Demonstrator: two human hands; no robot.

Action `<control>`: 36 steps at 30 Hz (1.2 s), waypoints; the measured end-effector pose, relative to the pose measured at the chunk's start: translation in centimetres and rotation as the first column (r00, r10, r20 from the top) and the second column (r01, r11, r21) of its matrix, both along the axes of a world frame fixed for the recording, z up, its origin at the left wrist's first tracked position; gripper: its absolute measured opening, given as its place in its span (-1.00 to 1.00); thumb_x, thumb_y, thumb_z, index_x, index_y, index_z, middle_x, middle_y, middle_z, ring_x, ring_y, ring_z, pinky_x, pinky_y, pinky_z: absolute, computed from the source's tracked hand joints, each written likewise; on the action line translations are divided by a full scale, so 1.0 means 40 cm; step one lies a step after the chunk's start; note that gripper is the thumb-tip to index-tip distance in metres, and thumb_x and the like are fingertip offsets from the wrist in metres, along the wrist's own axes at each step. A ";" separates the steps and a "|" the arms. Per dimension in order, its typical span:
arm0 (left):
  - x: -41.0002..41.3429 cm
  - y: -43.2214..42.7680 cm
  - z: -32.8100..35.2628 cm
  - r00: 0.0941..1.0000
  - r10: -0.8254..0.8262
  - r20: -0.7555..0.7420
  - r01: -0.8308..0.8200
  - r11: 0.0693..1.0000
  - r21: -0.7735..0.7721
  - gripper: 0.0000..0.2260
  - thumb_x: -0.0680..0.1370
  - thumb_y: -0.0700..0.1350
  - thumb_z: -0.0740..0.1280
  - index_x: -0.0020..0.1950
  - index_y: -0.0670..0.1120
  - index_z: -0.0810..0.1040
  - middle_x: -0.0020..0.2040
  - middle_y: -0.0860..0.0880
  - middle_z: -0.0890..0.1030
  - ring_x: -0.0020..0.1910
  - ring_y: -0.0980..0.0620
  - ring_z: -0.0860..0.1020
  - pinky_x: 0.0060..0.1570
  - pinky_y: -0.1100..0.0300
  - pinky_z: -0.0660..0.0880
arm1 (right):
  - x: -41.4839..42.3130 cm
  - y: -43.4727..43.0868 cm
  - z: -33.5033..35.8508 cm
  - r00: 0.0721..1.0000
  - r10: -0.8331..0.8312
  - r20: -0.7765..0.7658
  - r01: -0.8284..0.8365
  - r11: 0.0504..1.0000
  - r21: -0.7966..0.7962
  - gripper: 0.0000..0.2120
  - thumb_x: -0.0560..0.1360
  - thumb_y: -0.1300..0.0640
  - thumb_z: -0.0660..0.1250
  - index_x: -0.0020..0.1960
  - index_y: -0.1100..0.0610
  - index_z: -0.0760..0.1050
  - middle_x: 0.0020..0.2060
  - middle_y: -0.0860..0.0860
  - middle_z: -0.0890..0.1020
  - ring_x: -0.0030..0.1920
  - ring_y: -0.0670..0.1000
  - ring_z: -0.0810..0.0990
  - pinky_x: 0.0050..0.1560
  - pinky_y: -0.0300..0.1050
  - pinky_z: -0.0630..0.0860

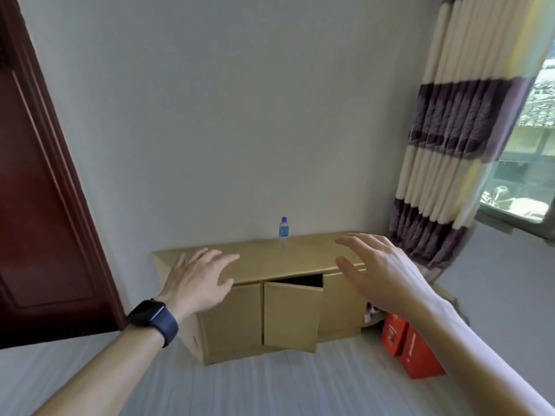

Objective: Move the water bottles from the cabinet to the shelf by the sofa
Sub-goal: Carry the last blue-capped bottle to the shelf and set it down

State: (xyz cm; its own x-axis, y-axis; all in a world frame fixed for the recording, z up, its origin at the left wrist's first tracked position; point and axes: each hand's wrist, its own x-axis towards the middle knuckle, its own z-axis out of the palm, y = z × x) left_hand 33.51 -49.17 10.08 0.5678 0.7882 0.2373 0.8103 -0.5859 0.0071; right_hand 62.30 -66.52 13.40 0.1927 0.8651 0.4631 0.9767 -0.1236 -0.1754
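Observation:
A small clear water bottle (283, 233) with a blue cap and blue label stands upright on top of a low tan cabinet (264, 259), near the wall. The cabinet's middle door (292, 315) hangs ajar and the inside behind it is dark. My left hand (196, 280), with a dark watch on the wrist, is stretched out in front of the cabinet's left part, fingers spread and holding nothing. My right hand (381, 271) is raised in front of the cabinet's right end, fingers straight and empty. Both hands are well short of the bottle.
Two red boxes (411, 346) stand on the floor to the right of the cabinet. A dark red door (39, 205) is at the left. A striped curtain (456, 139) and a window (528, 163) are at the right. The floor (270, 388) is pale grey.

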 end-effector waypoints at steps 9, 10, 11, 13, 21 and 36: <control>0.162 0.424 0.002 0.998 0.068 0.019 -0.068 0.998 0.014 -0.52 0.60 0.18 0.16 0.53 0.23 0.20 0.46 0.10 0.36 0.46 0.02 0.28 0.42 -0.06 0.21 | 0.219 0.505 0.022 0.997 0.054 -0.056 -0.054 0.999 0.010 -0.60 0.60 -0.20 0.15 0.42 -0.22 0.35 0.38 -0.25 0.43 0.40 -0.07 0.34 0.31 -0.09 0.34; 0.171 0.467 -0.010 0.997 0.070 0.011 -0.070 0.998 0.007 -0.52 0.60 0.18 0.16 0.53 0.23 0.21 0.46 0.10 0.36 0.46 0.02 0.28 0.41 -0.04 0.22 | 0.235 0.558 0.016 0.996 0.058 -0.064 -0.058 0.998 -0.001 -0.61 0.60 -0.20 0.15 0.42 -0.23 0.34 0.38 -0.26 0.43 0.39 -0.08 0.33 0.31 -0.09 0.35; 0.178 0.512 -0.025 0.997 0.074 0.008 -0.074 0.997 0.000 -0.52 0.60 0.18 0.16 0.52 0.23 0.22 0.46 0.10 0.36 0.46 0.02 0.28 0.40 -0.02 0.22 | 0.251 0.612 0.005 0.996 0.067 -0.065 -0.068 0.998 -0.013 -0.61 0.60 -0.21 0.14 0.42 -0.23 0.34 0.38 -0.27 0.43 0.40 -0.08 0.33 0.30 -0.09 0.35; 0.194 0.614 -0.060 0.996 0.092 0.000 -0.092 0.996 -0.014 -0.52 0.59 0.18 0.17 0.51 0.24 0.23 0.47 0.12 0.36 0.46 0.03 0.28 0.39 -0.01 0.22 | 0.277 0.718 -0.016 0.994 0.084 -0.065 -0.087 0.995 -0.042 -0.61 0.60 -0.21 0.12 0.42 -0.24 0.33 0.38 -0.28 0.41 0.41 -0.10 0.31 0.30 -0.08 0.35; 0.280 1.029 -0.153 0.994 0.084 -0.067 -0.091 0.989 -0.114 -0.52 0.59 0.17 0.15 0.52 0.23 0.22 0.48 0.08 0.35 0.47 0.00 0.26 0.40 -0.08 0.21 | 0.373 1.112 -0.105 0.995 0.051 -0.088 -0.064 0.988 -0.144 -0.57 0.60 -0.22 0.10 0.45 -0.21 0.32 0.42 -0.20 0.41 0.45 -0.07 0.30 0.35 -0.02 0.33; 0.605 1.666 -0.431 0.991 0.002 -0.134 -0.050 0.933 -0.355 -0.51 0.58 0.11 0.19 0.51 0.15 0.26 0.45 0.02 0.38 0.43 -0.06 0.33 0.36 -0.03 0.26 | 0.607 1.686 -0.390 0.971 -0.119 -0.209 0.011 0.890 -0.457 -0.54 0.59 -0.19 0.17 0.47 -0.19 0.28 0.42 -0.15 0.41 0.41 0.00 0.35 0.32 -0.04 0.35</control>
